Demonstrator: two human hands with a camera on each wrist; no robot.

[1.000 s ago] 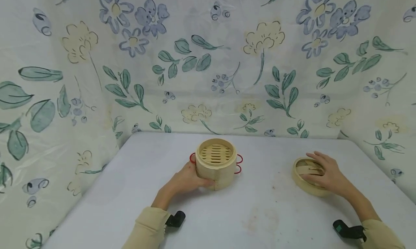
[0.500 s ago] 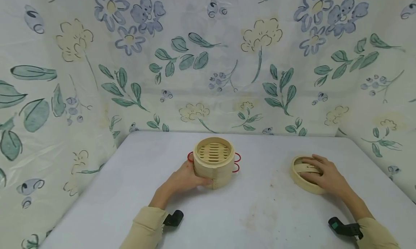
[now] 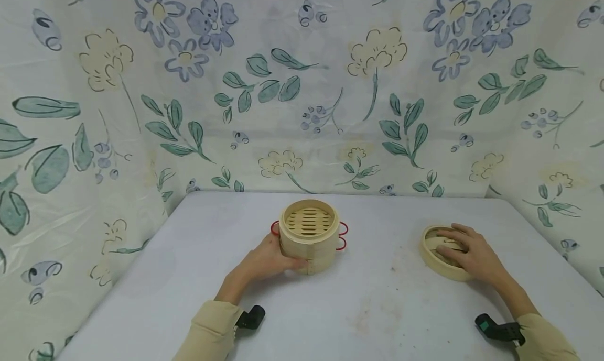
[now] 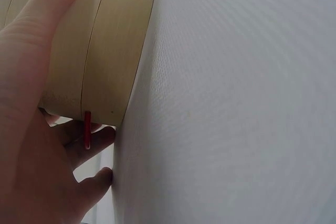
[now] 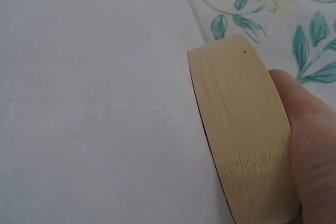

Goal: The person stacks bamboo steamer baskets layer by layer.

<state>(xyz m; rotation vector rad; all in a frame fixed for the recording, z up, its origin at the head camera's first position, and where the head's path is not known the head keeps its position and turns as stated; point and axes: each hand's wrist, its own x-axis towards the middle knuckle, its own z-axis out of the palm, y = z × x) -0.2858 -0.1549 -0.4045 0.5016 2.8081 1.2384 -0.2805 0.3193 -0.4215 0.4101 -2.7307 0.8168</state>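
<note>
A round bamboo steamer (image 3: 315, 253) of stacked tiers stands upright on the table, its slatted floor showing from above and small red loops on its sides. My left hand (image 3: 266, 259) grips it from the left, thumb across the front and the other fingers reaching behind. In the left wrist view, a red loop (image 4: 87, 129) sticks out between the steamer's wall and the fingers. To the right lies the bamboo steamer lid (image 3: 436, 265), with a strap across its top. My right hand (image 3: 481, 259) pinches that strap between thumb and fingers. The lid's plain side wall (image 5: 241, 129) fills the right wrist view.
The white table (image 3: 377, 308) has faint brownish stains between the two bamboo pieces. A flower-printed sheet (image 3: 330, 99) hangs behind it and along both sides. Black wrist cameras (image 3: 252, 317) sit at both sleeves.
My right hand's fingers have settled from a spread pose above the lid onto its strap. The left hand keeps its grip on the steamer. The head view has shifted slightly.
</note>
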